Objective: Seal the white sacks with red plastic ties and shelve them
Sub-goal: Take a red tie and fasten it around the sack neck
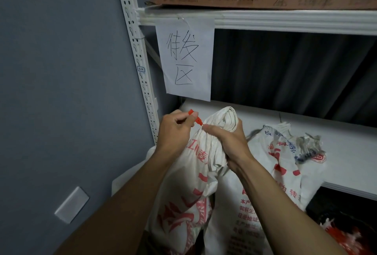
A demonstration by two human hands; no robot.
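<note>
Left grip (175, 130) on red tie (198, 121), diagonal, tip toward sack neck (223, 119)

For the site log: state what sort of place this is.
Probably a storeroom or dispatch area: slotted metal shelving, a handwritten paper sign hung from a shelf, and printed white sacks, one with a red tie held at its neck.

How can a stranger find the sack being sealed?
Look below the handwritten paper sign on the shelf. The upright sack stands under it, neck gripped by the right hand. Only this one has a red tie at its neck.
</note>
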